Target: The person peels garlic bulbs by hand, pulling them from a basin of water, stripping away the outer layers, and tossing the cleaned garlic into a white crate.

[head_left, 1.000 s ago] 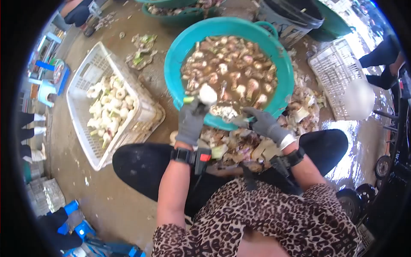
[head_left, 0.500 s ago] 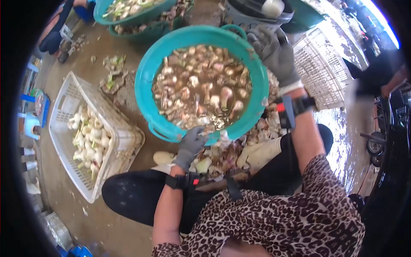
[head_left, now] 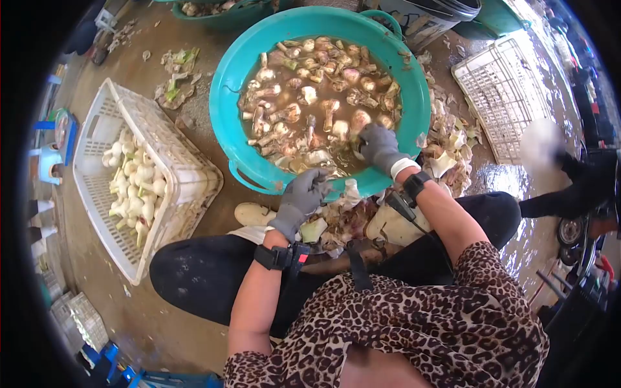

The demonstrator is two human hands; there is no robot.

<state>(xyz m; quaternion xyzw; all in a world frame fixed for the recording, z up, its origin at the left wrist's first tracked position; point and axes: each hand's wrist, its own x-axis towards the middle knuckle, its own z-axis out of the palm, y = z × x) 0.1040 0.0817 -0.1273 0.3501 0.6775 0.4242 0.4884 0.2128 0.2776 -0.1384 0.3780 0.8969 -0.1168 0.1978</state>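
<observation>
A big teal tub (head_left: 223,110) of murky brown water stands in front of me, with many unpeeled garlic bulbs (head_left: 308,96) floating in it. My right hand (head_left: 380,147), in a grey glove, reaches over the tub's near right part with its fingers curled down at a garlic bulb at the water's surface, partly hidden under them. My left hand (head_left: 301,199), also gloved in grey, is at the near rim with curled fingers; what they hold, if anything, cannot be made out. Peeled white garlic (head_left: 137,187) lies in a white crate (head_left: 174,145) to the left.
Loose garlic skins (head_left: 446,152) are heaped right of the tub and between my legs. A second white crate (head_left: 501,97) stands at the right on wet floor. Another teal tub (head_left: 226,18) and a dark bucket (head_left: 427,16) are at the back. A person's arm (head_left: 569,174) shows at right.
My right hand has come down from beyond the tub's far right rim to the bulbs in the near right part. My left hand stays near the front rim. The view has shifted.
</observation>
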